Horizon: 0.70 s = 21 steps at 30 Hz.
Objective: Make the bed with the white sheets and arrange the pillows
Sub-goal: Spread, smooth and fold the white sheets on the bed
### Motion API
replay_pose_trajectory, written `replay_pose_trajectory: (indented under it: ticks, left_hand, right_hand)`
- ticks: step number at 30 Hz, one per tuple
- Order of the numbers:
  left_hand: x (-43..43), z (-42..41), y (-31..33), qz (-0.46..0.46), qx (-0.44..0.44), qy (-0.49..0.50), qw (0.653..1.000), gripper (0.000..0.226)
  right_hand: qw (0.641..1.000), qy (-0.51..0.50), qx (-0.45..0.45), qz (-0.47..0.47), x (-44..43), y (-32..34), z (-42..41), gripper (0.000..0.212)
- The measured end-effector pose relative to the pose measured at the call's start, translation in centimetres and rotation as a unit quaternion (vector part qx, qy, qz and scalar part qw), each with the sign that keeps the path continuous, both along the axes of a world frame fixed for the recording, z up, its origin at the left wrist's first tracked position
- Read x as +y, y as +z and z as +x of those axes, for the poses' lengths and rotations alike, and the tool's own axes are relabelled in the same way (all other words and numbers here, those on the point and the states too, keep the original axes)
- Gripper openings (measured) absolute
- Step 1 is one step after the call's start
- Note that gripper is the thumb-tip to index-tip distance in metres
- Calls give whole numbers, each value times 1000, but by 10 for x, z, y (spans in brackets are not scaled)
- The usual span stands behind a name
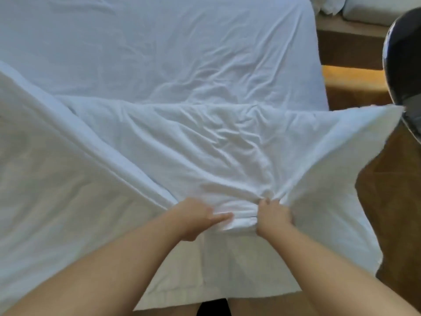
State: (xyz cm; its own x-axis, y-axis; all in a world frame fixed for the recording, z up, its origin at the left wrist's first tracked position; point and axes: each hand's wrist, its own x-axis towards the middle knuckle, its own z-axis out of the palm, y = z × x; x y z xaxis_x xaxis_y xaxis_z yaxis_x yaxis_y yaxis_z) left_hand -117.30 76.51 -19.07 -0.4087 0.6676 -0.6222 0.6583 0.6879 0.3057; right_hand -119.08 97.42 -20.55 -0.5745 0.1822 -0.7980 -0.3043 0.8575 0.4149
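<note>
From where I stand, the person is at the near edge of the bed (159,42), whose mattress already wears a wrinkled white fitted sheet. The loose, crumpled white top sheet (205,137) covers only the near part of the bed. One broad fold rises on the left, and another sweeps out past the bed's right side over the brown wooden floor (350,87).

Both hands meet at a gathered knot of that cloth close to the body. The left hand (200,217) has its grip closed on the bunch, with one finger laid along it. The right hand (273,216) has its grip curled tight round the same gather, and creases fan away from it. The sheet's far right corner is lifted, and I cannot tell what holds it up.

I judge the step in hand to be spreading the top sheet, so the task looks early. Next, the hands should move apart along the hem, and the cloth should be drawn up towards the head and squared with the mattress edges.

The plump white pillows (373,12) wait off the bed at the far right, beyond a glossy black rounded object (405,53) that I cannot identify.
</note>
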Motion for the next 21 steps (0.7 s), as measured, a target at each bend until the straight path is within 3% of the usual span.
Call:
replay_pose_trajectory:
  ticks: [3,6,7,9,12,16,21]
  left_hand:
    - [-24,11,-24,-59,41,76,995,67]
    - [-49,-2,-34,-106,153,86,979,46]
    - [-55,-9,-32,-101,182,98,973,38]
    - [-57,-14,-22,-154,112,118,975,20]
    - [-57,-2,-30,-168,33,78,982,32]
    - [-76,17,-26,-165,-13,73,984,45]
    - [-151,-13,7,-210,143,52,966,45]
  right_hand:
    - [986,143,-12,80,-3,-12,-13,45]
    - [976,148,-48,150,14,-17,-30,52]
    - [981,127,-58,133,23,-17,-32,54]
    - [994,70,-76,46,39,-14,-25,47]
    - [992,42,-113,-26,57,-5,8,38]
    - [991,65,-118,-16,41,0,19,44]
    - [971,20,-36,-235,-75,18,-8,60]
